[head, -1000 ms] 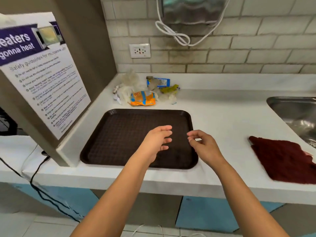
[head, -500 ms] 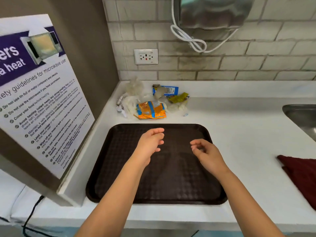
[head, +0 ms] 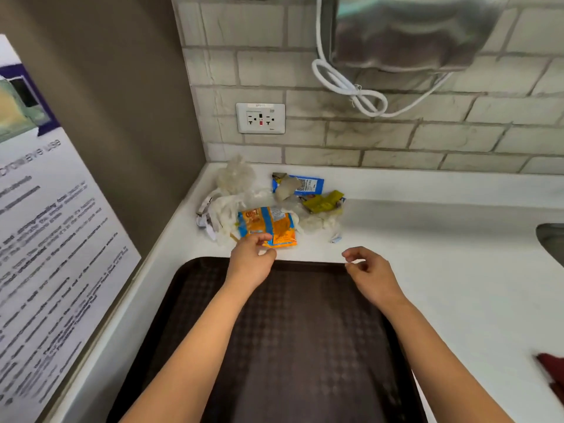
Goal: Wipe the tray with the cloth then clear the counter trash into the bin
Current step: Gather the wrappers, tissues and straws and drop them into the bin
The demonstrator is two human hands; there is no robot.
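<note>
The left hand (head: 251, 260) hovers loosely curled, grasping nothing, fingertips at the orange wrapper (head: 268, 226). The right hand (head: 367, 270) hangs relaxed, empty, above the brown tray (head: 305, 346). Crumpled trash (head: 274, 203) sits at 12 o'clock; the red cloth (head: 552, 374) at 4 o'clock.

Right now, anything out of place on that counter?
Yes: crumpled trash, wrappers and plastic, heaped in the back corner behind the tray. The white cord under the wall unit hangs in a loose knot, unplugged from the outlet.
</note>
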